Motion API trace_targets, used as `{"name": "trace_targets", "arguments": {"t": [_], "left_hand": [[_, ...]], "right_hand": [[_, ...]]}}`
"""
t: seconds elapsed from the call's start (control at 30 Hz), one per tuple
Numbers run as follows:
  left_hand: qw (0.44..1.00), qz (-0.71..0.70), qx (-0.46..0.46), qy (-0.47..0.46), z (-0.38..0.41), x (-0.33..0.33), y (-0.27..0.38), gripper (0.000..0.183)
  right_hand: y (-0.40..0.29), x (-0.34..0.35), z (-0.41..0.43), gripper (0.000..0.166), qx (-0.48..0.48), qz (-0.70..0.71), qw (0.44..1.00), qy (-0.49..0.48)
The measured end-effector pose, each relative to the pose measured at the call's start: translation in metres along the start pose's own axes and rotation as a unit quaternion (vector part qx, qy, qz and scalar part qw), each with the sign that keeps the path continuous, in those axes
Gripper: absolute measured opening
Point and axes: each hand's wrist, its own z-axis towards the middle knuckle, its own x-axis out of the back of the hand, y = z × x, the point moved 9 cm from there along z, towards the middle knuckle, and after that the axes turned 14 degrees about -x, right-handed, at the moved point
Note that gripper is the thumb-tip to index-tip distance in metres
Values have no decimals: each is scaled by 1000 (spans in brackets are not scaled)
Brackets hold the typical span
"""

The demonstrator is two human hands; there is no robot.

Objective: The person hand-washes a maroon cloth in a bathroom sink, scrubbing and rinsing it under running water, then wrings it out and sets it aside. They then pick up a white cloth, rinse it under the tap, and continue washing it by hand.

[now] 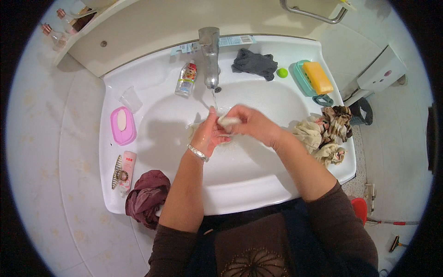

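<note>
Water runs from the metal faucet [209,59] into the white washbasin [221,194]. Under the thin stream is my left hand [208,133], wet, palm turned inward, fingers apart, with a silver bracelet at the wrist. Close against it, my right hand [247,121] grips a small cream-coloured item [229,121]; whether it is folded cloth or soap I cannot tell. Behind my left hand, a pale piece [191,131], perhaps cloth, shows low in the bowl, mostly hidden.
Left rim: a plastic cup [131,98], pink soap dish [119,138], pink tube [128,169], hair claw clip [117,173], maroon cloth [148,197]. Back rim: clear bottle [187,79], dark grey cloth [254,64], green ball [282,72]. Right: yellow soap bar [317,78] on a teal dish [300,79], crumpled patterned cloths [335,124].
</note>
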Motion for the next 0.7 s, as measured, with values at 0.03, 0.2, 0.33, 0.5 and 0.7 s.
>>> {"name": "trace_targets", "arguments": {"t": [0.03,0.2,0.33,0.5,0.7], "left_hand": [[999,-4,-48,-11,1,6,0,35],[994,-27,-49,-93,-6,-11,11,30],[988,-73,-48,-125,-13,-25,23,31],[989,123,-71,-47,-5,4,19,23],[990,104,-85,37,6,21,11,18]], "right_hand": [[-1,-12,0,24,-48,-24,998,-37],[-2,21,0,32,9,-81,991,102],[7,13,1,33,-8,-74,995,61],[37,40,5,17,-123,-74,988,62],[30,32,4,19,-68,-73,994,34]]}}
